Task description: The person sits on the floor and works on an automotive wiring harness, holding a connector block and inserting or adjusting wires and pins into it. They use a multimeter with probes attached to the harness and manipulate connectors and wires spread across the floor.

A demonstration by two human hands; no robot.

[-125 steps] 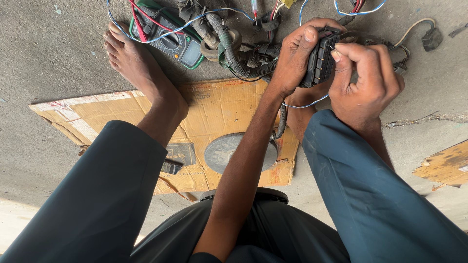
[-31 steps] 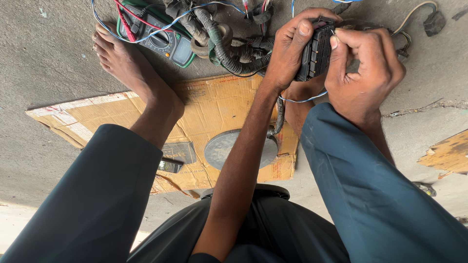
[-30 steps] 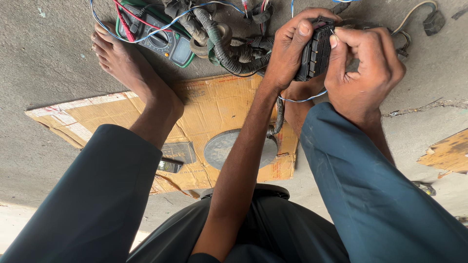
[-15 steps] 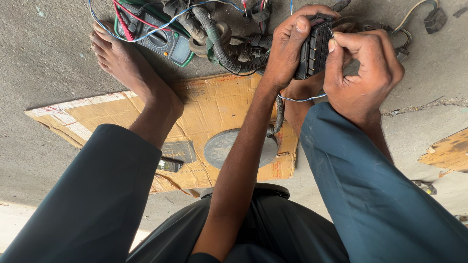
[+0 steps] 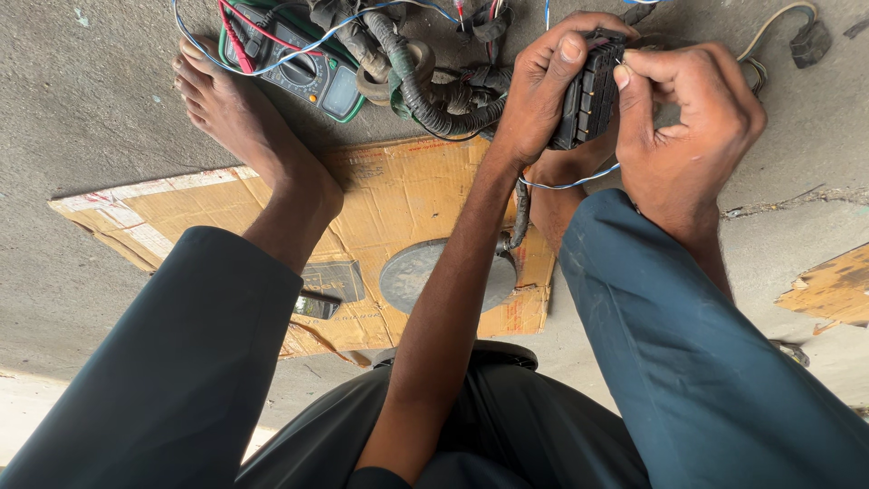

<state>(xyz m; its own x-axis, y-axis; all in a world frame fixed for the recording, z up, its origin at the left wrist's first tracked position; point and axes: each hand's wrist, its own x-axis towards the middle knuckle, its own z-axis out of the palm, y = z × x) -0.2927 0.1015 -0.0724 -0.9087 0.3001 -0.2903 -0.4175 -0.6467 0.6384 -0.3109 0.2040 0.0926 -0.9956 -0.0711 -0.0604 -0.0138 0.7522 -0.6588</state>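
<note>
The left hand [image 5: 543, 91] grips a black multi-pin connector block [image 5: 588, 91] at about one o'clock in the view, fingers wrapped round its side; the right hand [image 5: 688, 127] pinches at the block's face — fingertips closed tight; a green multimeter [image 5: 312, 77] lies at eleven o'clock beside a bare foot [image 5: 244, 118]; flattened cardboard [image 5: 407, 199] sits below — under the forearm.

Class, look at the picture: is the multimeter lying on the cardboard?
No, the multimeter lies on the bare concrete floor, beyond the cardboard.
</note>
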